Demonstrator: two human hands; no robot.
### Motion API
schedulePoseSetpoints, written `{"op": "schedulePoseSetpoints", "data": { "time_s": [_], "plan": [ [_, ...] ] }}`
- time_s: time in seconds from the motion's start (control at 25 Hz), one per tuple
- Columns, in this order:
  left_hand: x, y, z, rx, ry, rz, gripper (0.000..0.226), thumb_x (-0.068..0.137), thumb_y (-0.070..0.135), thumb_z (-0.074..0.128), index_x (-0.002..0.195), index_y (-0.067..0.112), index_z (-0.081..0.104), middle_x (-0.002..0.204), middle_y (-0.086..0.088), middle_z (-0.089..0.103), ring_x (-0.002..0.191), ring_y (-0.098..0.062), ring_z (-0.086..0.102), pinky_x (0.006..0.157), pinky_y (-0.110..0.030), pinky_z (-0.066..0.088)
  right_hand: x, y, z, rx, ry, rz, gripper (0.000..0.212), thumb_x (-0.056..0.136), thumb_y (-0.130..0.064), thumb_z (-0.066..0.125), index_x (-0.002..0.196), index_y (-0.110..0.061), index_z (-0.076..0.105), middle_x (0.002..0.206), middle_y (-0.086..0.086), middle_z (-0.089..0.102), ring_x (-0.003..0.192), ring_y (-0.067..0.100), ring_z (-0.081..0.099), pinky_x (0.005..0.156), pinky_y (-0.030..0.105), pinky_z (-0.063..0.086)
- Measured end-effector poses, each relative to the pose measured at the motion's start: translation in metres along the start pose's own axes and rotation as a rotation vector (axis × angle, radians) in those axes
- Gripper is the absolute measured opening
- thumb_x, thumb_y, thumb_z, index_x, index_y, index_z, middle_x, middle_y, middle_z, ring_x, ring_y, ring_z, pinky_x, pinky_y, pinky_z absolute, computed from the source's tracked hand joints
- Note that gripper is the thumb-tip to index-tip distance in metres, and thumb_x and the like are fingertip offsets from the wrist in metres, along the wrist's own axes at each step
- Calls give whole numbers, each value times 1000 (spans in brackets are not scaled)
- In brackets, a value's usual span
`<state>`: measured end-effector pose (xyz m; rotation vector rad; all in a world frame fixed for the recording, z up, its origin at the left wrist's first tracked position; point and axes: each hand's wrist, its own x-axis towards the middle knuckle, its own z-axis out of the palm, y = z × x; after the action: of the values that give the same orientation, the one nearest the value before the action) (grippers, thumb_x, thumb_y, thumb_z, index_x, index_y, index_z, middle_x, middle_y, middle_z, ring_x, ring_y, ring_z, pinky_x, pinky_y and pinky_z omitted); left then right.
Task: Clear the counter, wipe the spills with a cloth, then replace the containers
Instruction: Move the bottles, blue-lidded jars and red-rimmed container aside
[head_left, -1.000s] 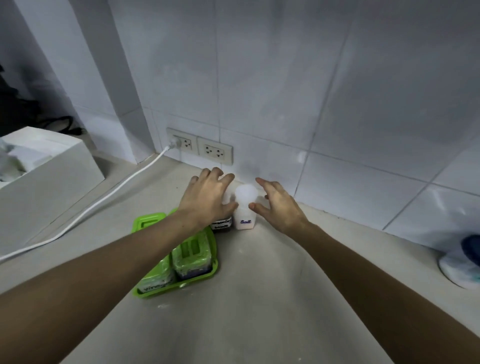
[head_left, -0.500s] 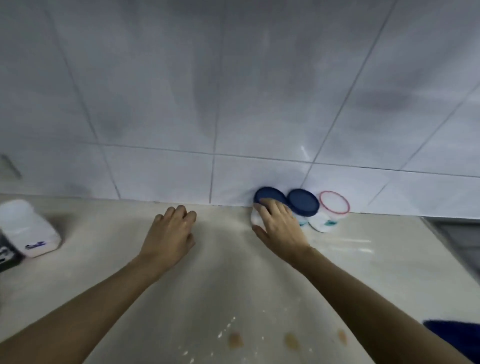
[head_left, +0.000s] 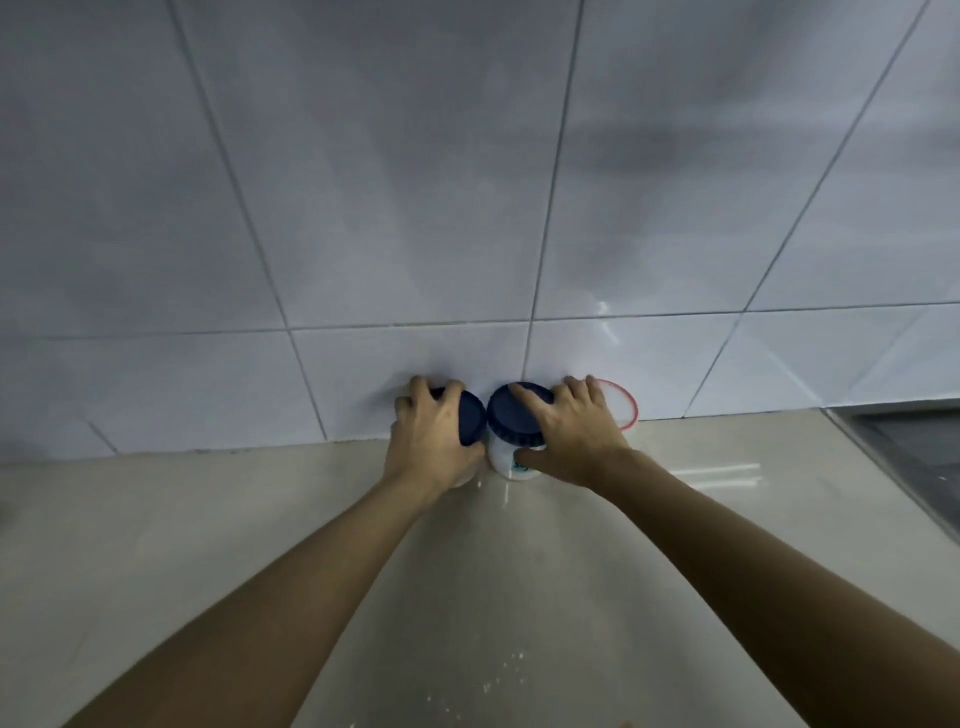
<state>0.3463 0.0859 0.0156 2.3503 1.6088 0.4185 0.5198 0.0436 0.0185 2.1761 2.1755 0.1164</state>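
Containers gripped at the wall, ready to be cleared

Containers stand in a row on the surface (head_left: 260, 519), hard against the tiled wall (head_left: 467, 208). The left hand (head_left: 431, 441) wraps its fingers (head_left: 420, 388) over one blue-lidded jar (head_left: 471, 418); the right hand (head_left: 571, 436) clasps the neighbouring blue-lidded jar (head_left: 511, 415) from above, thumb on its white side. A red-rimmed tub (head_left: 621, 402) waits just behind. Top grips likely suit lifting both away so the white specks (head_left: 498, 670) nearer the camera can be wiped.

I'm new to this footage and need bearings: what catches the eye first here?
Two hands meet at the foot of the tiled wall: the left hand grips one blue-lidded jar, the right hand grips its neighbour. A red-rimmed container peeks out behind the right hand, and white specks dot the near counter.
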Motion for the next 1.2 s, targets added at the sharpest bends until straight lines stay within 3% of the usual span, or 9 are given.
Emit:
{"op": "schedulePoseSetpoints", "data": {
  "time_s": [0.12,0.24,0.32,0.4,0.6,0.88,1.04,1.2],
  "plan": [
    [2,-6,0,3,21,22,59,73,33,71,126,21,49,128,-13,37,114,-38,43,94,-45,46,3,0,-1,-31,79,-8,85,71,-62,60,141,-25,32,118,22,59,117,41,47,113,60,14],
    [-3,-16,-19,-13,-25,15,56,73,30,73,124,21,51,127,-13,37,113,-38,43,93,-44,48,2,-14,-4,-85,137,-72,79,75,-62,56,138,-20,38,108,21,62,99,39,54,97,49,38],
    [-15,-35,-35,-19,-9,26,55,72,28,72,123,21,52,125,-13,38,111,-37,44,91,-43,48,0,-35,-9,-100,164,-144,74,77,-60,52,137,-18,41,103,20,61,89,36,54,82,44,43],
    [-39,-65,-53,-19,-14,27,58,71,29,72,124,23,51,125,-11,38,112,-35,43,88,-42,50,-2,-65,-17,-52,178,-202,73,79,-59,51,139,-19,40,105,19,60,87,35,55,77,42,44],
    [-115,-147,-98,-12,-20,-94,62,71,38,72,127,29,46,130,-3,34,116,-26,42,87,-39,52,-12,-143,-30,43,101,-309,74,83,-62,45,144,-22,32,119,15,56,99,31,54,85,39,45],
    [-228,-319,-187,56,59,-284,67,68,45,73,128,29,47,133,-1,38,117,-25,47,94,-34,47,-3,-362,-50,318,-35,-507,75,87,-54,52,148,-24,21,134,13,42,114,27,45,98,34,42],
    [-259,-367,-194,63,109,-338,66,68,49,72,127,30,48,133,-1,39,117,-24,48,92,-34,48,-1,-435,-51,398,-61,-538,76,85,-50,58,147,-26,21,137,11,38,117,27,44,100,35,43],
    [-269,-389,-187,18,236,-368,68,64,52,74,124,30,52,130,-3,45,111,-27,53,90,-38,51,5,-466,-46,410,-69,-544,77,83,-47,62,146,-26,24,136,12,38,117,27,44,99,36,44]
  ]
}}
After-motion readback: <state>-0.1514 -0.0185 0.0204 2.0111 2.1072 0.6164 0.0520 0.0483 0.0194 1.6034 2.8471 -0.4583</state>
